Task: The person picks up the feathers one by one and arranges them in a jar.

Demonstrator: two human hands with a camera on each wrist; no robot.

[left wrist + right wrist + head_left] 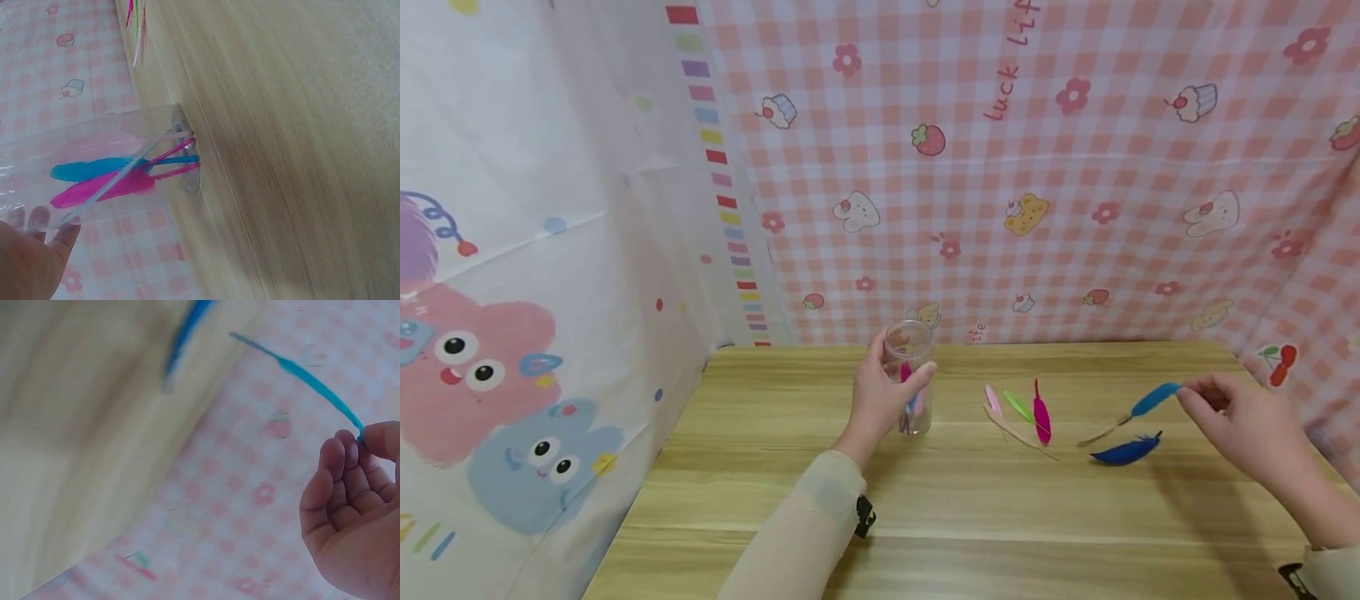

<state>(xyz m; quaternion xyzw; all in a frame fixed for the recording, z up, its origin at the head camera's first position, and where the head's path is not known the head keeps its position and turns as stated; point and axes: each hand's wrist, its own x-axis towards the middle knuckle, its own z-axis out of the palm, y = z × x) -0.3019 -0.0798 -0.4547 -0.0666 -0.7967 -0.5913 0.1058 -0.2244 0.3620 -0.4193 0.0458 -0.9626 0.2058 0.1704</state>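
Observation:
My left hand (897,382) grips a clear plastic cup (910,367) standing on the wooden table (790,467). Inside the cup (125,169) are a blue feather (94,169) and a magenta feather (106,189), quills down. My right hand (1189,395) pinches the tip of a light blue feather (1152,399), whose quill slants down toward the table. In the right wrist view my thumb and fingers (350,450) hold that feather (306,378) in the air. A dark blue feather (1126,451) lies just below it on the table.
Between the hands lie a pale pink feather (992,400), a green one (1018,406), a magenta one (1042,418) and a thin tan one (1018,435). Pink checked cloth (1037,208) hangs behind the table and cartoon cloth (535,333) on the left.

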